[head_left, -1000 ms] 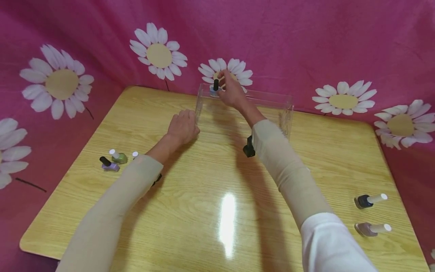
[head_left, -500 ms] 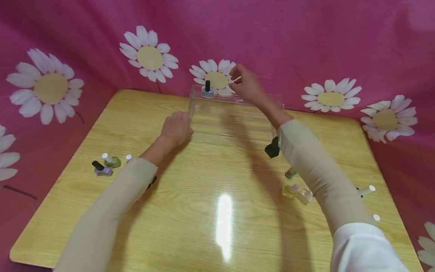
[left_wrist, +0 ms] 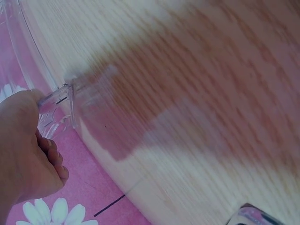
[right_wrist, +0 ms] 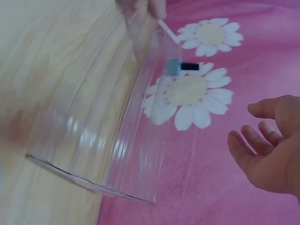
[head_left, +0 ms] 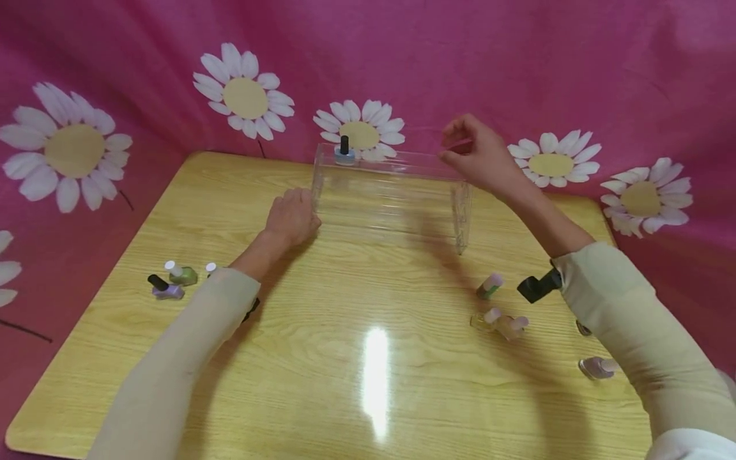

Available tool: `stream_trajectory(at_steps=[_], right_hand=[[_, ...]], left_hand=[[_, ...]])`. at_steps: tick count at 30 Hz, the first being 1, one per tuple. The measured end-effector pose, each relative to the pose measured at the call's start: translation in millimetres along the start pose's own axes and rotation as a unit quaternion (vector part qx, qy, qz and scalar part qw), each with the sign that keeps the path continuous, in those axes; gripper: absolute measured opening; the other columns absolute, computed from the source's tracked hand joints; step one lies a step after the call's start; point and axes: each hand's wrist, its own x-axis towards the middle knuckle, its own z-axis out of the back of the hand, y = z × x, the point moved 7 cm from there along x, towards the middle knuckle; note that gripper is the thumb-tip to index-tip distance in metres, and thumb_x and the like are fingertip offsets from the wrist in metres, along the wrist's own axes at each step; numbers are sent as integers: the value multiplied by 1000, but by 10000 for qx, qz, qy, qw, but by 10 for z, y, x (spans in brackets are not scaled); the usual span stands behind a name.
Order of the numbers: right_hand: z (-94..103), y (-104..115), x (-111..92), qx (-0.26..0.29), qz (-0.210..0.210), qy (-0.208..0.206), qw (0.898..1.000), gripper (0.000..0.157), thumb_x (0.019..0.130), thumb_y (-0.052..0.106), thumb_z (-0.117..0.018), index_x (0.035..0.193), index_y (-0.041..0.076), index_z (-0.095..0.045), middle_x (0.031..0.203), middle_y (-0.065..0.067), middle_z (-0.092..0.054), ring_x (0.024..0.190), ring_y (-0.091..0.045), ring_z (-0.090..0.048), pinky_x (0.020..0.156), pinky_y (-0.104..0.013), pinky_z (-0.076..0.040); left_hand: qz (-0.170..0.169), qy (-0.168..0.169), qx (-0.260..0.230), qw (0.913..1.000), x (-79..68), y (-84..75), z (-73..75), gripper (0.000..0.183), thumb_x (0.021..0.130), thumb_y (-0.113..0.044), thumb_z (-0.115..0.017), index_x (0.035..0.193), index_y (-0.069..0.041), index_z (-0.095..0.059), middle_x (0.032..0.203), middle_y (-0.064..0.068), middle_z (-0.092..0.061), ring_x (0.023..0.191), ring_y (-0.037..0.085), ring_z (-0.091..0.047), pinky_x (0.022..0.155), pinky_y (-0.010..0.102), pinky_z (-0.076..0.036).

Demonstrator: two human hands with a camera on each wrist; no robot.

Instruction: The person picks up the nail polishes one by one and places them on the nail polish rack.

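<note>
A clear tiered acrylic rack (head_left: 391,198) stands near the back of the table. On its top tier, at the left end, a light blue nail polish bottle (head_left: 345,155) with a black cap stands upright. My left hand (head_left: 291,217) grips the rack's left side panel; in the left wrist view, the curled fingers (left_wrist: 54,157) sit by the panel's edge. My right hand (head_left: 483,153) hovers in the air near the rack's right end, fingers loosely bent and holding nothing. The right wrist view has this hand (right_wrist: 276,150) apart from the rack (right_wrist: 108,126).
At the left lie a purple nail polish bottle (head_left: 168,291) and a green one (head_left: 184,275); another white cap (head_left: 211,268) shows by the left sleeve. Right of centre are a dark green bottle (head_left: 489,286) and two pale bottles. A mauve bottle (head_left: 596,367) lies near the right sleeve.
My right hand has let go of the light blue nail polish bottle on the top tier and moved right, away from it. My left hand has stayed on the rack's left side.
</note>
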Motion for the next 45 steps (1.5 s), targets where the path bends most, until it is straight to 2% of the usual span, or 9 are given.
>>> stream_trajectory(at_steps=[10,15,18,21,29,33,37,41,45], right_hand=[[134,-183,-823,554,-180,-85,9983,33,96,6,-63,124,0,-49,118,-10,-57,109,-22,-61,82,-21,-50],[126,-356,-1220,949,-126,-397,9946,38,95,2,-64,128,5,-45,119,-7,-54,108,-12,-61,86,-20,-50],[119,-441,-1430,816,-75,-609,9948,41,94,2,-65,130,4,-44,121,-6,-52,108,-6,-57,88,-17,-48],[91,-563,-1624,576,-191,-754,9953,44,93,2,-67,131,0,-43,123,-6,-51,111,-8,-55,91,-15,-45],[7,-1032,-2114,145,-846,-1103,9902,42,90,3,-71,121,-4,-44,118,-7,-50,108,-9,-51,90,-12,-41],[-62,-1257,-2311,-26,-1140,-1136,9870,43,89,3,-72,120,-5,-43,120,-14,-50,111,-21,-50,89,-14,-38],[-174,-1412,-2416,294,-1295,-909,9870,49,89,5,-72,124,-6,-39,126,-18,-45,115,-33,-44,90,-20,-36],[-282,-1508,-2465,853,-1295,-704,9854,56,86,-1,-73,127,-7,-34,128,-16,-38,112,-29,-41,87,-14,-38],[-379,-1591,-2495,1224,-1231,-515,9835,57,85,-10,-69,128,-7,-32,127,-17,-37,106,-13,-46,80,-13,-44]], left_hand=[[-15,58,23,10000,6,-18,1,24,89,-17,-50,101,4,-47,95,19,-52,94,38,-53,83,52,-43],[-25,6,83,10000,21,-29,0,24,89,-17,-50,100,5,-47,94,21,-53,94,40,-53,81,53,-44],[-46,-25,115,9999,16,-30,-2,25,89,-17,-49,99,6,-47,94,22,-52,94,41,-53,81,53,-44],[-60,-83,166,9998,9,-32,-6,24,89,-16,-49,98,6,-47,93,22,-52,94,41,-53,80,54,-44],[-148,-256,293,9991,-3,-35,15,23,87,-16,-50,96,5,-47,91,21,-52,91,40,-53,77,52,-45],[-145,-263,346,9989,-5,-37,26,22,87,-16,-50,95,5,-48,90,21,-52,89,40,-53,76,51,-45],[-152,-312,433,9985,-6,-45,39,23,87,-16,-51,95,5,-48,90,21,-53,89,40,-54,76,51,-45],[-213,-390,487,9978,-1,-57,43,22,87,-16,-51,94,5,-48,89,21,-53,88,40,-54,74,51,-46],[-224,-400,505,9977,-4,-56,34,22,87,-16,-51,93,5,-47,88,21,-52,87,39,-54,73,51,-46]])
